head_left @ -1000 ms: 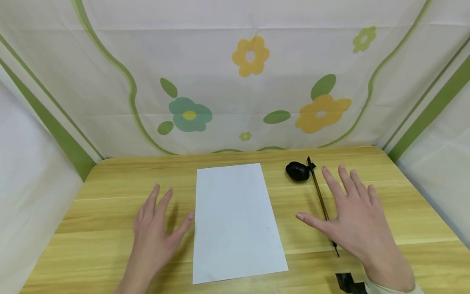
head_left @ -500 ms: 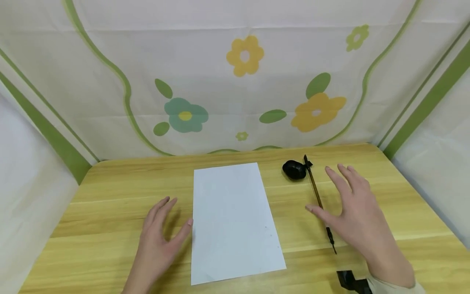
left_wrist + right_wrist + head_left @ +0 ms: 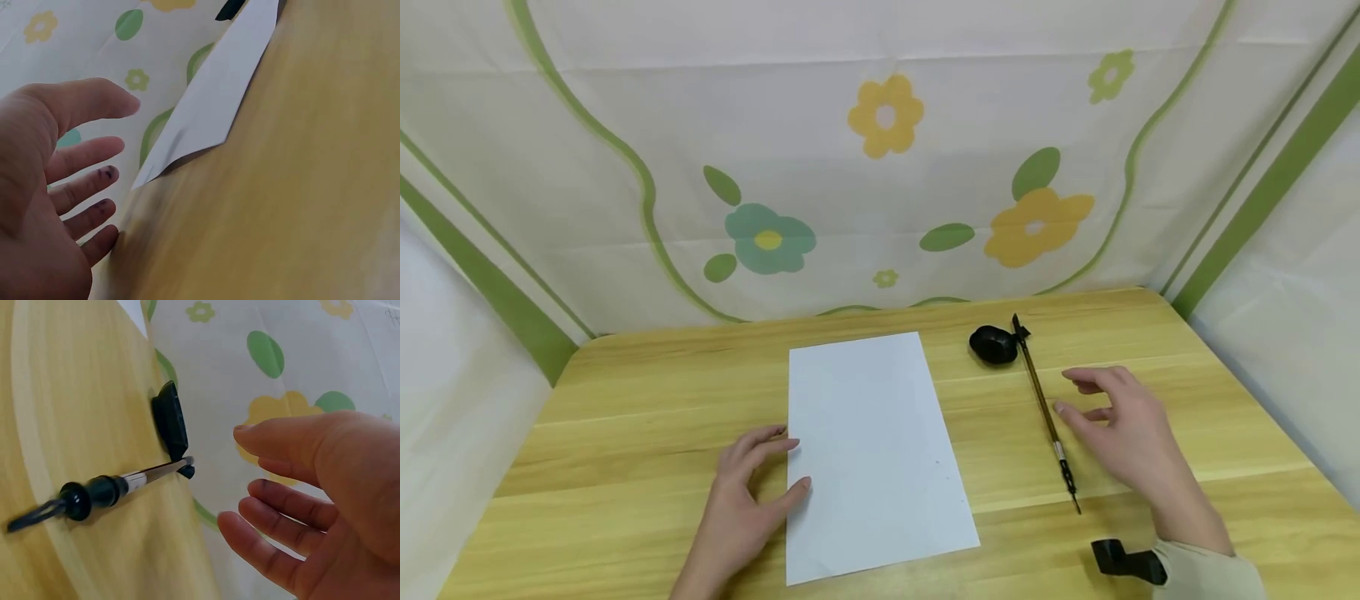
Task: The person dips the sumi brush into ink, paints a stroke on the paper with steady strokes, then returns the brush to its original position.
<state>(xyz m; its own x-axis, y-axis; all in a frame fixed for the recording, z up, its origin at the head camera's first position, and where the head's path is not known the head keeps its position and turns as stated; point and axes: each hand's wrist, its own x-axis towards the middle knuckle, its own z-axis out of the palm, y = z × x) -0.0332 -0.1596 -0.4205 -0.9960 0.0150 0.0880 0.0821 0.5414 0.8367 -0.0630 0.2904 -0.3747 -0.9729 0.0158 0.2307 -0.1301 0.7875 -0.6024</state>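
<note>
A white sheet of paper (image 3: 880,450) lies on the wooden table, with a few small dark specks near its right edge. My left hand (image 3: 733,508) is at its left edge, fingers relaxed, fingertips over the margin; whether they touch the paper, I cannot tell. In the left wrist view this hand (image 3: 56,187) holds nothing, and dark marks show on its fingertips. To the paper's right lies a writing brush (image 3: 1037,387) with a hanging loop, its far end against a small black ink dish (image 3: 992,345). My right hand (image 3: 1131,437) hovers right of the brush, loosely bent, holding nothing.
A flower-printed white cloth (image 3: 842,192) hangs behind the table and along both sides. A black wrist mount (image 3: 1131,565) shows beside my right sleeve (image 3: 1206,573). The table's back edge (image 3: 730,327) runs along the cloth.
My left hand has moved right, from beside the paper to over its edge. The right hand's spread fingers have drawn together and bent, close to the brush. The head view has shifted slightly.
</note>
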